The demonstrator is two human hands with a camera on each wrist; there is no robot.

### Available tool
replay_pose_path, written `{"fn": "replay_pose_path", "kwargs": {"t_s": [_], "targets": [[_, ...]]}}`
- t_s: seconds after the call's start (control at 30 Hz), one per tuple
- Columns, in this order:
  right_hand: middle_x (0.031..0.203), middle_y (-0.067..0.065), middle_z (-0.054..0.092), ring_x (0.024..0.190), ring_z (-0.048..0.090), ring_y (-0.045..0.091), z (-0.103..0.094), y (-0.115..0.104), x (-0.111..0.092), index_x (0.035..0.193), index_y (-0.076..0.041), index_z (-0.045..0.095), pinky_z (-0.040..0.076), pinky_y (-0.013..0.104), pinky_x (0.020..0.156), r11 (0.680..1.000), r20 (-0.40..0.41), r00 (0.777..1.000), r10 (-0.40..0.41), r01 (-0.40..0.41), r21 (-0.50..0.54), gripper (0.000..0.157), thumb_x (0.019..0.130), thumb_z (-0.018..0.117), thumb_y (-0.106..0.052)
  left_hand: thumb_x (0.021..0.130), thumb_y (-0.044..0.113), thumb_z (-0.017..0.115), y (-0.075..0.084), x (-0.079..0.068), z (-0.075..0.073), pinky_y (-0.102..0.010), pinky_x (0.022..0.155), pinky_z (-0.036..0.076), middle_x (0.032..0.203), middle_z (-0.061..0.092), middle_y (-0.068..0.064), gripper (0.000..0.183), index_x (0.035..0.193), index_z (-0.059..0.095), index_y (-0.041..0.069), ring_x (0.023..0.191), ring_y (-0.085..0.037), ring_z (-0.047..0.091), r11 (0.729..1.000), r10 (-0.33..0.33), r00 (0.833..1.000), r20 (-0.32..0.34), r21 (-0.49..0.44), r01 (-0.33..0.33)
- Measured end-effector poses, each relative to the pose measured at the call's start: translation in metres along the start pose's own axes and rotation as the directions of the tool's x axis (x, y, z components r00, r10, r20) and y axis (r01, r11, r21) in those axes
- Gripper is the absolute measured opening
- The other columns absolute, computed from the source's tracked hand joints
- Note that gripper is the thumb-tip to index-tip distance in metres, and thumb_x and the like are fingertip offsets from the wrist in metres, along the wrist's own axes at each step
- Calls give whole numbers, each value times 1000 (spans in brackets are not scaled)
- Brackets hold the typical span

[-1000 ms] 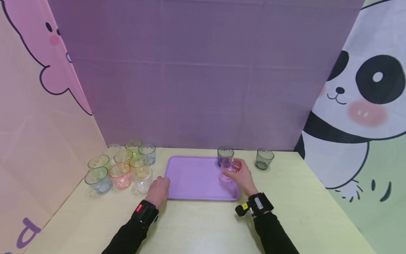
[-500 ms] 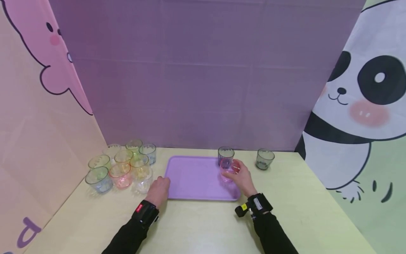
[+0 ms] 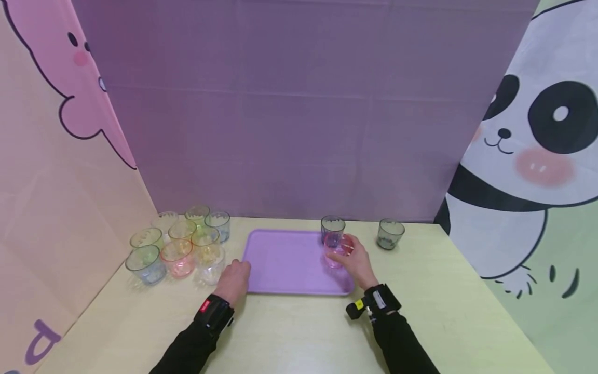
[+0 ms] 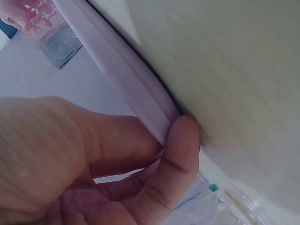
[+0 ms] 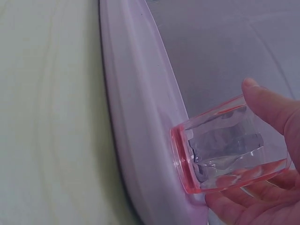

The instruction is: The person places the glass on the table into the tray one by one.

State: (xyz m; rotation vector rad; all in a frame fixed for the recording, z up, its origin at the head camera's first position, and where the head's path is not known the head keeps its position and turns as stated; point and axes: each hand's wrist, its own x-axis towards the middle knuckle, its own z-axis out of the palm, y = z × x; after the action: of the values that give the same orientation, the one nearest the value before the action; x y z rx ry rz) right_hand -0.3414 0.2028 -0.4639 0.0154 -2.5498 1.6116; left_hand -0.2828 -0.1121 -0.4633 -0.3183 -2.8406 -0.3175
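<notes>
My left hand (image 3: pixel 233 281) pinches the near-left rim of a lilac tray (image 3: pixel 285 265). In the left wrist view the thumb lies over the inside of the rim (image 4: pixel 119 89) and a curled finger presses its outer side. My right hand (image 3: pixel 358 265) holds a clear pink drinking glass (image 5: pixel 225 145) at the tray's right end, fingers and thumb on either side of it. The glass is upright, with its base low by the tray; whether it rests on it I cannot tell. Just behind it, a grey-blue glass (image 3: pixel 333 224) stands at the tray's back right corner.
Several tinted glasses crowd the table's left side, among them a blue one (image 3: pixel 148 267), a pink one (image 3: pixel 179 262) and a clear one (image 3: pixel 210 267) close to my left hand. A dark grey glass (image 3: pixel 390 236) stands right of the tray. A purple backdrop (image 3: pixel 299 130) rises behind.
Within the first half second the pink glass settled very slightly leftward in my right hand. Since then hands, glass and tray look still.
</notes>
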Motion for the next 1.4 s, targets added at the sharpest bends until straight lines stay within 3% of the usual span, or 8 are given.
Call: {"fn": "replay_pose_path", "kwargs": {"t_s": [0.4, 0.6, 0.77, 0.87, 1.17, 1.33, 1.4], "targets": [[138, 18, 41, 123, 45, 32, -3, -2, 0, 144, -10, 23, 41, 44, 99, 1000, 29, 1000, 0, 0, -3, 97, 68, 79, -34, 75, -9, 54, 1, 0, -1, -41, 52, 47, 69, 55, -19, 7, 76, 58, -4, 61, -31, 55, 1000, -7, 1000, 1, 3, 7], [145, 13, 33, 128, 39, 31, -9, -6, -1, 145, -14, 23, 38, 45, 101, 999, 17, 1000, -20, 19, 35, 99, 67, 75, -47, 75, -10, 55, 0, 1, -1, -41, 53, 47, 69, 55, -19, 7, 76, 59, -4, 61, -31, 55, 1000, -15, 1000, 5, -4, 15], [148, 8, 30, 131, 35, 30, -22, -5, 2, 143, -16, 29, 34, 45, 105, 997, -23, 998, -57, 58, 57, 90, 71, 72, -48, 75, -10, 55, 1, 1, 0, -41, 53, 48, 69, 55, -19, 7, 77, 59, -4, 61, -30, 55, 1000, -17, 1000, 9, -9, 17], [146, 8, 34, 131, 37, 28, -30, -5, 4, 141, -15, 35, 34, 44, 105, 994, -91, 993, -72, 79, 78, 83, 73, 71, -47, 75, -10, 54, 1, 1, 0, -41, 53, 47, 69, 55, -19, 8, 77, 58, -4, 61, -30, 55, 1000, -17, 1000, 7, -10, 17], [132, 11, 51, 122, 45, 28, -51, 4, 9, 123, -10, 57, 41, 42, 99, 988, -345, 934, -91, 127, 83, 53, 78, 71, -35, 76, -9, 54, 2, 1, 1, -41, 54, 48, 70, 55, -19, 7, 77, 58, -4, 62, -31, 55, 1000, -20, 1000, 14, -7, 21], [131, 12, 51, 113, 50, 32, -61, 9, 12, 124, -11, 55, 44, 42, 91, 994, -428, 903, -36, 75, 73, 52, 79, 71, -31, 75, -9, 54, 1, 0, -1, -41, 54, 48, 70, 55, -19, 6, 77, 58, -3, 62, -31, 55, 1000, -21, 1000, 16, -11, 21], [130, 13, 49, 114, 48, 33, -66, 11, 14, 125, -10, 54, 41, 44, 93, 996, -466, 884, -35, 70, 58, 54, 78, 72, -29, 75, -9, 54, 1, 0, -1, -41, 54, 48, 70, 55, -19, 6, 77, 57, -4, 62, -31, 55, 1000, -16, 1000, 15, -11, 16]]}}
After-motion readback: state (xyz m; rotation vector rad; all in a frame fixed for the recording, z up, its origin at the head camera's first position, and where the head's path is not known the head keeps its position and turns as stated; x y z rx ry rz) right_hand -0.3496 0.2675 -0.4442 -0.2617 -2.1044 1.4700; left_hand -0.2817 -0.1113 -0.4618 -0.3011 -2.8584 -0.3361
